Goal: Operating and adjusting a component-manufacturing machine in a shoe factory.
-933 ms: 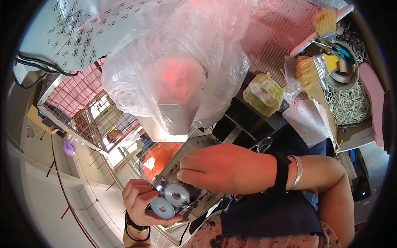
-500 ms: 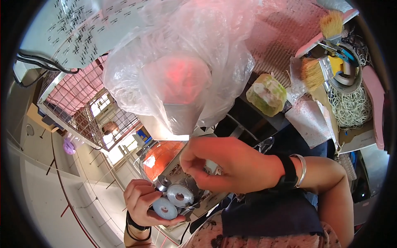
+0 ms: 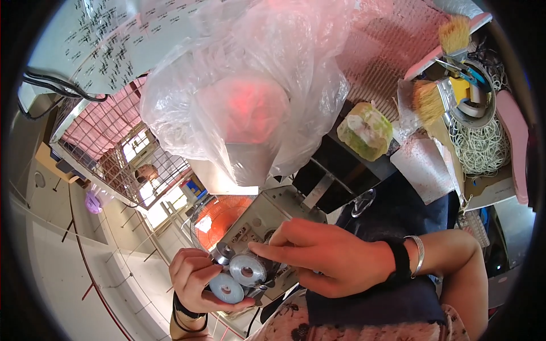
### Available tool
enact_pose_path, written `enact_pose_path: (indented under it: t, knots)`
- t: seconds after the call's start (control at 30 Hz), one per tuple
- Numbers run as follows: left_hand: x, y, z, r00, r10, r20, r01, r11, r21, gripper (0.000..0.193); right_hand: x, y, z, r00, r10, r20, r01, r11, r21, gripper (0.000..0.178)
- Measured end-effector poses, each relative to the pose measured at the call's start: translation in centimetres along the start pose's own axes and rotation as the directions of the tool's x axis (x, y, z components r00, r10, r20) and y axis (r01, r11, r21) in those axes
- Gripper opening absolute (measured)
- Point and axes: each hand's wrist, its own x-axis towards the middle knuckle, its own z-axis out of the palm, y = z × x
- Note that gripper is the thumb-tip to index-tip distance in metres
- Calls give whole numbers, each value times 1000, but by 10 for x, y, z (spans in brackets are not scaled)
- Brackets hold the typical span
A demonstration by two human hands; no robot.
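My left hand (image 3: 196, 278) cups two silvery-blue spools: one (image 3: 226, 288) lies in the palm, the other (image 3: 247, 270) sits just above it. My right hand (image 3: 324, 258) reaches in from the right, and its fingertips pinch the upper spool against a grey metal machine part (image 3: 267, 213). A small metal knob (image 3: 223, 252) stands beside the spools by my left thumb. A black band and a silver bracelet circle my right wrist.
A big crumpled clear plastic bag (image 3: 244, 85) with something pink inside hangs above. At right lie brushes (image 3: 429, 99), a tape roll (image 3: 475, 105), white cord (image 3: 483, 150) and a wrapped green-white bundle (image 3: 367, 129). An orange fan (image 3: 219, 215) and a wire rack (image 3: 114, 142) are at left.
My right hand has shifted from covering the machine part to stretching its fingers onto the upper spool. The left hand stays cupped under the spools.
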Motion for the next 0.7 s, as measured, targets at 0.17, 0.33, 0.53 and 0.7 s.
enact_pose_path:
  t: [0.17,0.33,0.53,0.7]
  knots:
    - [2,0,0,1000,11,-6,-11,1000,17,79,-3,-3,-7,998,2,60,-6,997,71,72]
    - [3,1,-1,1000,-5,-11,5,1000,-4,74,7,3,-7,996,-52,69,49,998,36,74]
    - [4,3,-1,1000,-3,-14,3,1000,11,74,28,16,0,990,-126,67,130,990,-56,78]
    - [4,2,0,1000,-10,-21,10,1000,0,74,15,9,-14,988,-62,141,65,998,-15,75]
